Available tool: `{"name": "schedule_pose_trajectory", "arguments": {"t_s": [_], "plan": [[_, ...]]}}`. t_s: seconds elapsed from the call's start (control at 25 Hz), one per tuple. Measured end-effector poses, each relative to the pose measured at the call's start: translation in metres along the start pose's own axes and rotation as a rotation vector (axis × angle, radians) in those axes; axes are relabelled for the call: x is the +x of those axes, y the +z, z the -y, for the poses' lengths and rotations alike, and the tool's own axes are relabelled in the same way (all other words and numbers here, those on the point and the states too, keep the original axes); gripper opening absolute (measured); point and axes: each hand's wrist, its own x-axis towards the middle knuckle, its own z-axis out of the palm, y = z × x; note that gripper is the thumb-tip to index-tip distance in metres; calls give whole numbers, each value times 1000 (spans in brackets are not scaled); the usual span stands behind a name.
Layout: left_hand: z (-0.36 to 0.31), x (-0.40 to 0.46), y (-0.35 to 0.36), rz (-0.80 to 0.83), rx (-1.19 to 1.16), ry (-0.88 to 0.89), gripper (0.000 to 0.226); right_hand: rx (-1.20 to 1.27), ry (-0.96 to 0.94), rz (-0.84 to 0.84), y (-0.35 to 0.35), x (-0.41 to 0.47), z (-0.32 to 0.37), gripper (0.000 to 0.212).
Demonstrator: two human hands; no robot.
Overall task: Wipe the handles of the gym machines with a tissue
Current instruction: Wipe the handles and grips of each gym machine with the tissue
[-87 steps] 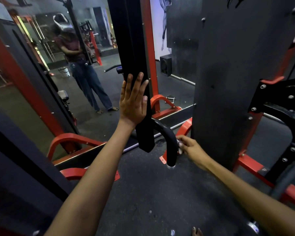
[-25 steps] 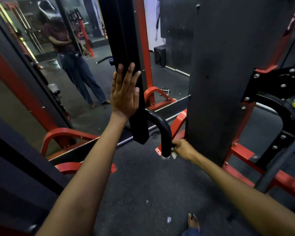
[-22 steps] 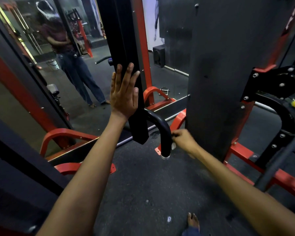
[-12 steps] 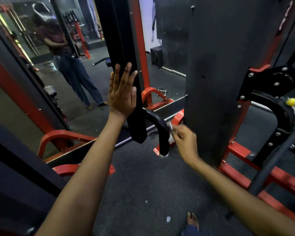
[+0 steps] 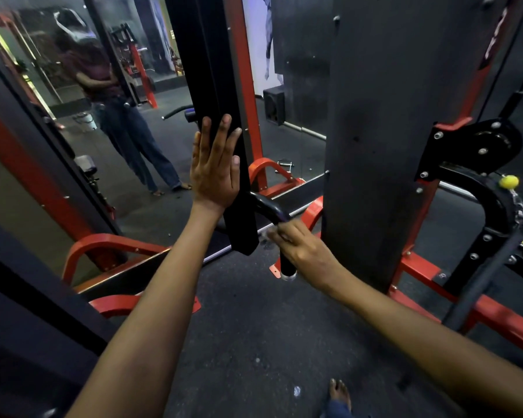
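**Wiping the curved black handle**

Pressing flat against the black upright post (image 5: 215,95), your left hand (image 5: 213,173) has its fingers straight and spread a little, palm on the post's face, thumb lying along the post's edge. That grip curls round nothing.

Your right hand (image 5: 302,250) is lower and to the right of the left one, laid over the curved black handle (image 5: 267,208) where it bends downward. Its fingers are curled round the bar, and a scrap of pale tissue (image 5: 267,235) shows at the fingertips, pinched between them and the handle. Most of the tissue is hidden under the fingers and blurred, so its shape is unclear. The handle springs from behind the post, just right of your left wrist, arches over and drops straight down beneath your right hand to a silver end cap (image 5: 288,276), which hangs above the floor (image 5: 254,342).

Directly right of your right hand stands a wide dark grey column (image 5: 384,116), close beside your knuckles. Beyond it, further right, are a black pulley bracket (image 5: 483,146) and a small yellow ball (image 5: 508,181). Red frame rails (image 5: 495,315) run along the floor below and to the right of your right forearm.

Left of your left hand a mirror (image 5: 73,131) shows a standing person's reflection. A bare foot (image 5: 340,390) shows at the bottom edge, below your right arm.
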Motion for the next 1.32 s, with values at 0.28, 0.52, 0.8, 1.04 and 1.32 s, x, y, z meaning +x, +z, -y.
{"name": "schedule_pose_trajectory", "arguments": {"t_s": [0.28, 0.52, 0.8, 1.04, 1.32], "plan": [[0, 1, 4, 40, 50, 37, 47, -240, -96, 233, 35, -28, 16, 22], [-5, -2, 8, 68, 21, 12, 47, -309, -98, 312, 46, -27, 13, 30], [-17, 2, 13, 26, -22, -75, 56, 260, 709, -223, 4, -33, -27, 37], [-21, -4, 11, 87, -23, -91, 48, 388, 549, -206, 16, -49, 14, 30], [-19, -2, 12, 78, -26, -118, 48, 544, 748, -474, 9, 0, -7, 27]]}}
